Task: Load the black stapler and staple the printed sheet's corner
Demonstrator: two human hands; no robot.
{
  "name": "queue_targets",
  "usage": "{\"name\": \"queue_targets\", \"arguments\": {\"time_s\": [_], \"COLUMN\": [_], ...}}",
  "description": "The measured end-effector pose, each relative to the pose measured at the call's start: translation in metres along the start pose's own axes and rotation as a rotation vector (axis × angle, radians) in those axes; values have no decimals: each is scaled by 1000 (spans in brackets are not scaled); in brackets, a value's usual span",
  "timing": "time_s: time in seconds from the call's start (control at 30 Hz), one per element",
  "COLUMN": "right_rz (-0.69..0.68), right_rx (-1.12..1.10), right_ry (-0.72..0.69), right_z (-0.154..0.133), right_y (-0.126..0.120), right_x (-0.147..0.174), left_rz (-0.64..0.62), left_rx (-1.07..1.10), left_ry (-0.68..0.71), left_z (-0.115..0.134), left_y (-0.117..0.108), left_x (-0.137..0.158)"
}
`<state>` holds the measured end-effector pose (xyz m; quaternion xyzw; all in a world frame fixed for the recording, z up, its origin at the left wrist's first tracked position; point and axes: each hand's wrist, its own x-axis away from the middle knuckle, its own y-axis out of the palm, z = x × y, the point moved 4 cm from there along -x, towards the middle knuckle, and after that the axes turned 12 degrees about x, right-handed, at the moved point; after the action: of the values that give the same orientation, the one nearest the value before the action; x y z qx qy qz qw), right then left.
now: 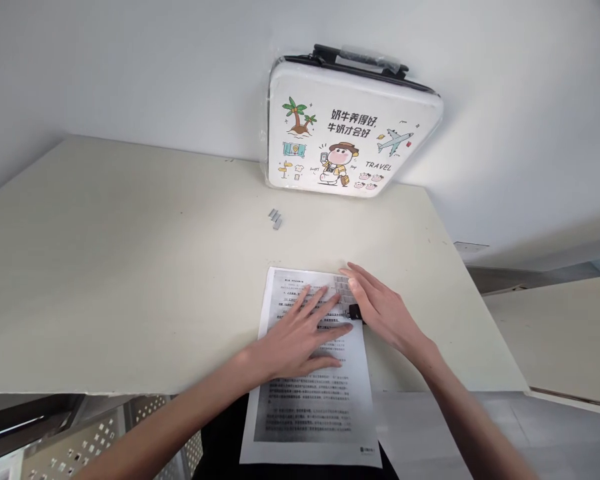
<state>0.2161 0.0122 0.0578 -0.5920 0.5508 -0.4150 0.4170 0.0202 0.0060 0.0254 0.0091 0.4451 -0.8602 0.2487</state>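
A printed sheet of paper (310, 407) lies on the table, its lower part hanging past the front edge. My left hand (295, 340) rests flat on the upper half of the sheet with its fingers spread. At the sheet's right edge, my right hand (380, 307) curls around a small black stapler (354, 312). Only the stapler's black end with a bit of metal shows over the print; my palm and fingers hide the rest. Beyond the paper lie several short strips of silver staples (276, 219).
A white cartoon-printed case (353, 133) with a black handle stands against the wall at the back of the pale table (130, 267). Another pale surface (570, 333) lies to the right. Below the front edge at left is a perforated panel (80, 440).
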Motion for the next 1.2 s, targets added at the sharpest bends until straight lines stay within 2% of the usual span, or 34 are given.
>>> {"name": "queue_targets", "arguments": {"time_s": [0.53,0.73,0.9,1.2], "right_rz": [-19,-41,-72,-1], "right_rx": [98,203,322,501], "right_ry": [10,-9,-29,-109], "right_z": [-2,-7,-9,-15], "right_y": [6,8,11,27], "right_x": [-2,-3,-2,-5], "left_rz": [-22,11,-27,-41], "left_rx": [7,21,-3,12], "left_ry": [-1,6,-16,-30], "left_z": [0,0,-1,-3], "left_y": [4,3,6,5], "left_x": [-1,-2,-1,0]}}
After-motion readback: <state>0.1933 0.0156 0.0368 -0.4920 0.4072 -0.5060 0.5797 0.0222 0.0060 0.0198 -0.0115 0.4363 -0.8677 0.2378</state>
